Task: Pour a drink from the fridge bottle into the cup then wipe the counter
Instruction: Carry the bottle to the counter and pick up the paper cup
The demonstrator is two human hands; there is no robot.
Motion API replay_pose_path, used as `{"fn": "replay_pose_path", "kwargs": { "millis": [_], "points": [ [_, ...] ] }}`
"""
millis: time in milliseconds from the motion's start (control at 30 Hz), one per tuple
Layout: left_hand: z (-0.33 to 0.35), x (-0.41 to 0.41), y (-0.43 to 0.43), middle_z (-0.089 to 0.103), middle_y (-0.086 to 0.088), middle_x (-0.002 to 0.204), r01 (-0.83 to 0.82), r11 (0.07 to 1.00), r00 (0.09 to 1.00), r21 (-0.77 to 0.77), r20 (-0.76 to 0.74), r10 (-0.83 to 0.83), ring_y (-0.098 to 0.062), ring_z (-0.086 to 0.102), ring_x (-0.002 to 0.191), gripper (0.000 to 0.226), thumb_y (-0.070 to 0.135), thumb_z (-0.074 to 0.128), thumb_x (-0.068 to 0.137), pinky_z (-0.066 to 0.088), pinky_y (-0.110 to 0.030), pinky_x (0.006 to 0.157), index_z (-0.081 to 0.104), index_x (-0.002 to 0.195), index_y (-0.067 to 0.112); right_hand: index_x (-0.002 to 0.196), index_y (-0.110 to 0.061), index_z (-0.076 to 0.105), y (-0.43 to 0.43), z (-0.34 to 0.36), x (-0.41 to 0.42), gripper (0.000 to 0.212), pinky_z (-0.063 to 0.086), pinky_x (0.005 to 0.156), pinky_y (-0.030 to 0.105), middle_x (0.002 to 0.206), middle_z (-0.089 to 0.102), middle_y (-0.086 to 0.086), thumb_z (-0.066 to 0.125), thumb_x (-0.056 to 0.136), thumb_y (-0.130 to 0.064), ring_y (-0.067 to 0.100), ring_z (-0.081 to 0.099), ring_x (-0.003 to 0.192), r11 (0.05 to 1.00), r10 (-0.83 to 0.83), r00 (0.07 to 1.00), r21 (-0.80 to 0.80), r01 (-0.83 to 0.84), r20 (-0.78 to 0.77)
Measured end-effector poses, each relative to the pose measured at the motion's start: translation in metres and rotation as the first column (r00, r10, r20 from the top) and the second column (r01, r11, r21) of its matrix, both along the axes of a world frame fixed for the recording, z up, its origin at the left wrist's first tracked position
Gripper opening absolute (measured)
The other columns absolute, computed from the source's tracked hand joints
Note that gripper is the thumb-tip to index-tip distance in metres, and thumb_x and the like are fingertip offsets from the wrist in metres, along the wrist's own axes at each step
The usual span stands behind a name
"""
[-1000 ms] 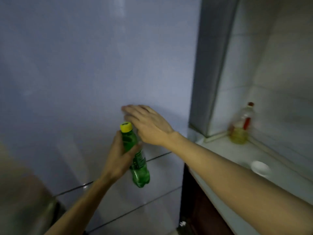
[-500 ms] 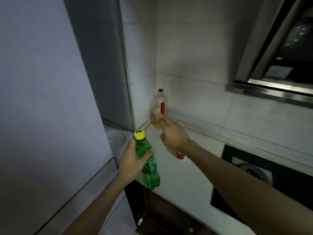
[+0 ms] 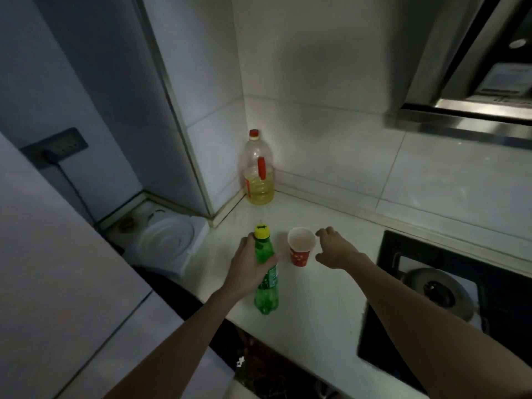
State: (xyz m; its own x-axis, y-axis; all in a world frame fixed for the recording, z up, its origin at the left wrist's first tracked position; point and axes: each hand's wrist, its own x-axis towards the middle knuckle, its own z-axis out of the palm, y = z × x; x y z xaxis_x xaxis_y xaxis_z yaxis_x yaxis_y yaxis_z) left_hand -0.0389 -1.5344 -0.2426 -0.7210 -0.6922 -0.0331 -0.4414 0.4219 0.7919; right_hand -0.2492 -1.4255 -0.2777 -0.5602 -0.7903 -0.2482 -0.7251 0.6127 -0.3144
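My left hand grips a green plastic bottle with a yellow cap, upright over the white counter. A red paper cup with a white inside stands on the counter just right of the bottle, and it looks empty. My right hand hovers beside the cup's right side, fingers curved around it with a small gap, holding nothing.
A large oil bottle with a red cap stands in the tiled corner. A black gas hob fills the counter's right side, under a range hood. The white fridge is at the left, with a white round lid behind it.
The view swung from the fridge door to the counter. My left hand carried the green bottle over the counter. My right hand came back from near the oil bottle to beside the cup.
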Motion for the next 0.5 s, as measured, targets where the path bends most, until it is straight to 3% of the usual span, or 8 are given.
{"fn": "replay_pose_path", "kwargs": {
  "millis": [333, 500],
  "points": [
    [-0.027, -0.032, -0.024, 0.046, -0.005, 0.108, -0.070, 0.998, 0.988, -0.004, 0.139, 0.070, -0.016, 0.050, 0.092, 0.044, 0.039, 0.067, 0.087, 0.040, -0.028, 0.079, 0.047, 0.117, 0.015, 0.150, -0.012, 0.011, -0.058, -0.054, -0.031, 0.113, 0.040, 0.102, 0.053, 0.148, 0.021, 0.012, 0.081, 0.068, -0.045, 0.034, 0.031, 0.132, 1.000, -0.011, 0.994, -0.004, 0.011, 0.106],
    [-0.031, -0.037, -0.035, 0.047, -0.005, 0.110, -0.060, 0.998, 0.979, -0.005, 0.195, 0.060, -0.019, 0.053, 0.096, 0.045, 0.039, 0.067, 0.087, 0.039, -0.027, 0.080, 0.046, 0.118, 0.015, 0.147, -0.013, 0.018, -0.070, -0.072, -0.027, 0.100, 0.042, 0.099, 0.051, 0.143, 0.030, 0.011, 0.077, 0.071, -0.041, 0.032, 0.034, 0.128, 0.998, -0.059, 0.996, -0.034, 0.061, 0.062]
  ]
}}
